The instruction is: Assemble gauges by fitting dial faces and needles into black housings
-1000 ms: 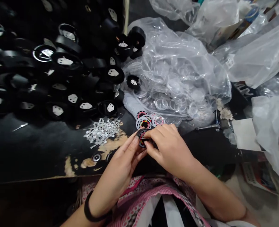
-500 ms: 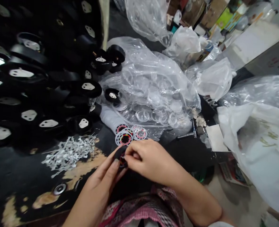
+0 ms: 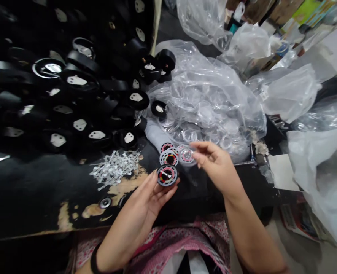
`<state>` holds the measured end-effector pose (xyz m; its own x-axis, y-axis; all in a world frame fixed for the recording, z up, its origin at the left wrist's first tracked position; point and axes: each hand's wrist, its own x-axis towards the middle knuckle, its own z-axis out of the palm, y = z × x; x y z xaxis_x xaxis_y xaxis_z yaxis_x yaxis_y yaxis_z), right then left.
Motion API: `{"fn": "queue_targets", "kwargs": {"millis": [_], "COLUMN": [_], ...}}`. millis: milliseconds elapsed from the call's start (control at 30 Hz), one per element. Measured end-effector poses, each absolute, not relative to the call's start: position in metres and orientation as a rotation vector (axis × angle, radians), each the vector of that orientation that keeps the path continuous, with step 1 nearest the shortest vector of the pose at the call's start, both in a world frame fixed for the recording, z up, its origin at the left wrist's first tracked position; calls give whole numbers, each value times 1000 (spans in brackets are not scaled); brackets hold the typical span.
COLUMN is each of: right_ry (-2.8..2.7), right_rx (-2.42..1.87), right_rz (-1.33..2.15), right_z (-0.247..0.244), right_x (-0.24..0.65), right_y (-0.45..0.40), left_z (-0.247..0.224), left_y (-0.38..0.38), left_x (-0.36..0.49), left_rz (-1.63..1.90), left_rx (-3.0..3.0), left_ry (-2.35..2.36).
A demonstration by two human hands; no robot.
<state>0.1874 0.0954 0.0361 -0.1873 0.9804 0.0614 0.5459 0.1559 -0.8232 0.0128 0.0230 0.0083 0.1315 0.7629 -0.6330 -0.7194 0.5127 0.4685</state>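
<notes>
A round black gauge [image 3: 167, 175] rests in my left hand [image 3: 150, 198], its dial facing up and a pale pointer across it. The fingers curl round its rim from below. My right hand [image 3: 212, 163] is raised to the right of the gauge, thumb and fingers bent towards each other. Its fingertips are over a loose clear disc at the edge of the plastic bag; I cannot make out contact. Just beyond the gauge lie printed dial plates [image 3: 169, 156], at the end of a long toppled stack [image 3: 156, 133]. White pointers [image 3: 115, 169] form a heap to the left.
Many black gauge cases [image 3: 57, 139] with pale brackets crowd the left side. A clear plastic bag [image 3: 208, 91] of transparent round covers lies behind the hands. A small metal ring [image 3: 105, 203] sits near the front edge. White bags [image 3: 325, 163] and a card [image 3: 284, 172] are at right.
My right hand has left the gauge and moved right towards the clear bag. My left hand now holds the gauge with its dial in view. The whole view has shifted.
</notes>
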Motion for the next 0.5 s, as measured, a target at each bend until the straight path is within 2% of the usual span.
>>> {"fn": "queue_targets", "kwargs": {"millis": [100,200,333,500], "right_ry": [-1947,-2076,-2046,-2108], "right_rx": [-1232,-1242,-1298,-1380], "right_rz": [1006,862,884,592], "right_z": [41,42,44,41], "right_x": [165,154,148,137], "right_y": [74,67,70,71], "left_z": [12,12,9,15], "left_y": [25,25,22,17], "left_x": [12,9,8,12], "left_rz": [1077,1110,1110,1070], "left_rx": [63,214,428,503], "left_ry": [923,994,1110,1161]}}
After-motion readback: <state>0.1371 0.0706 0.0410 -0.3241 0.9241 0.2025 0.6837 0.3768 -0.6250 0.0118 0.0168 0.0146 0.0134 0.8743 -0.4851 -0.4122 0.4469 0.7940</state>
